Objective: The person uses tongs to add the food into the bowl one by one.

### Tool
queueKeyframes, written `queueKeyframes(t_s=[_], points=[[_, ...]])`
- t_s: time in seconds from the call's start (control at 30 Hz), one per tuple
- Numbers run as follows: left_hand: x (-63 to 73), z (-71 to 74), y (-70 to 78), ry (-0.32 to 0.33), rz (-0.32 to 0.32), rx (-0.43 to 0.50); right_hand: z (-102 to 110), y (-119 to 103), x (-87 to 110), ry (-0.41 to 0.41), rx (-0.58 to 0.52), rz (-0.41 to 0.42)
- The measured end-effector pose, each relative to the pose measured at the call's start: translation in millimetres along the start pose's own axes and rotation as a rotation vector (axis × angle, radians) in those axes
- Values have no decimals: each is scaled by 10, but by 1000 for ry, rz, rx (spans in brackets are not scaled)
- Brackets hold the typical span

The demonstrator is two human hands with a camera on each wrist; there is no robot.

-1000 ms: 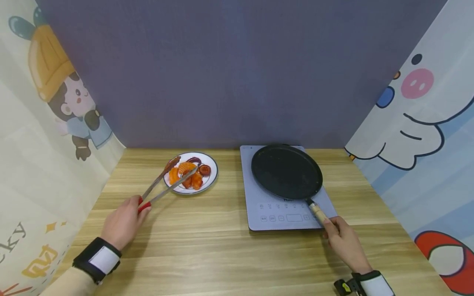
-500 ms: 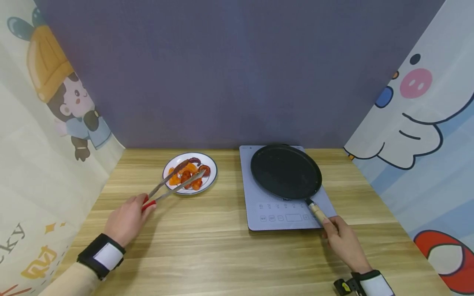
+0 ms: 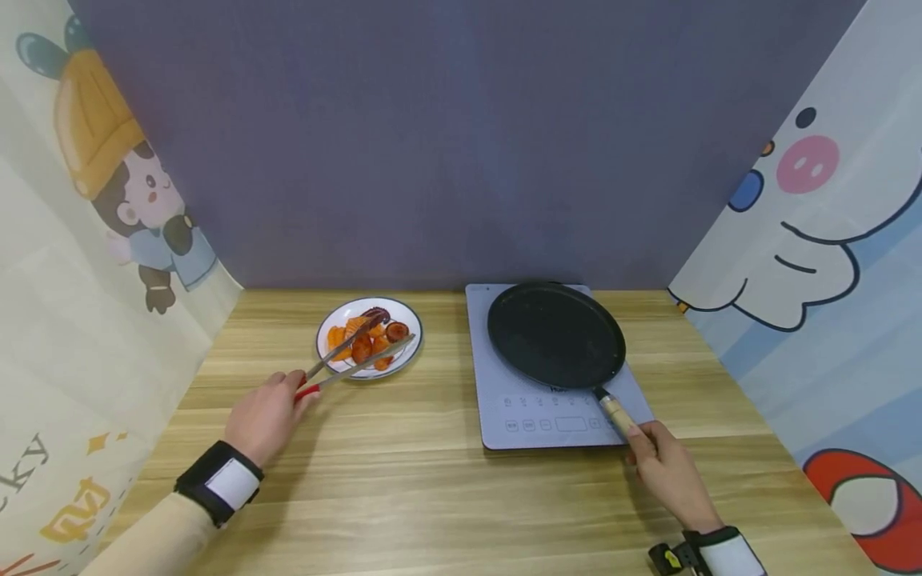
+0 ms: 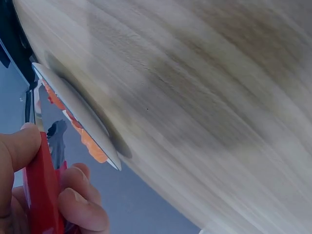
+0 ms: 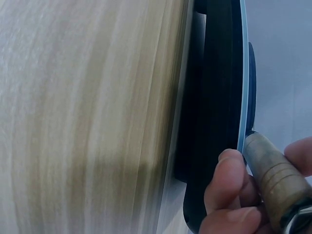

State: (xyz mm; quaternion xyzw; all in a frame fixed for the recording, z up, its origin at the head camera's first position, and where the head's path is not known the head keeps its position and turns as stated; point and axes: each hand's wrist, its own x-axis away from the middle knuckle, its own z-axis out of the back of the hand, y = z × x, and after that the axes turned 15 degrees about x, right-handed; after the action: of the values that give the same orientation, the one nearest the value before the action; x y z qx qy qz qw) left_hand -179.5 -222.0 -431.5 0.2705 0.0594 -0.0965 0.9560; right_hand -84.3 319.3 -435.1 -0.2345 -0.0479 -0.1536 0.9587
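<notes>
My left hand (image 3: 265, 416) grips red-handled metal tongs (image 4: 41, 180), their two arms spread over a white plate (image 3: 327, 316) with a blue rim. Food lies on the plate: orange salmon-like slices (image 3: 335, 339), reddish-brown round pieces (image 3: 397, 332) and a dark red tentacle (image 3: 376, 313). One tong arm overlaps the tentacle in the head view; the other crosses the plate's right part. My right hand (image 3: 673, 472) holds the wooden handle (image 5: 275, 175) of a flat black pan (image 3: 558, 336). The pan sits on a grey induction cooktop (image 3: 497, 412), and no food shows in it.
The wooden table (image 3: 403, 496) ends at a dark grey-blue panel (image 3: 461, 144) behind the plate and cooktop. Cartoon-printed curtains flank it, a left curtain (image 3: 65, 320) and a right curtain (image 3: 864, 320). Bare tabletop lies between plate and cooktop.
My left hand has moved right and slightly forward, carrying the tongs' tips rightward across the food on the plate. My right hand and the pan have stayed in place.
</notes>
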Motion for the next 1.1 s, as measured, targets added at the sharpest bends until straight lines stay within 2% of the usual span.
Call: queueKeyframes(t_s=[0.37, 0.8, 1.1], points=[[-99, -45, 16, 10, -40, 7, -12, 3, 17, 14, -3, 7], [-164, -43, 79, -20, -26, -7, -17, 11, 21, 20, -2, 6], [-209, -51, 85, -15, -32, -21, -19, 7, 27, 21, -11, 9]])
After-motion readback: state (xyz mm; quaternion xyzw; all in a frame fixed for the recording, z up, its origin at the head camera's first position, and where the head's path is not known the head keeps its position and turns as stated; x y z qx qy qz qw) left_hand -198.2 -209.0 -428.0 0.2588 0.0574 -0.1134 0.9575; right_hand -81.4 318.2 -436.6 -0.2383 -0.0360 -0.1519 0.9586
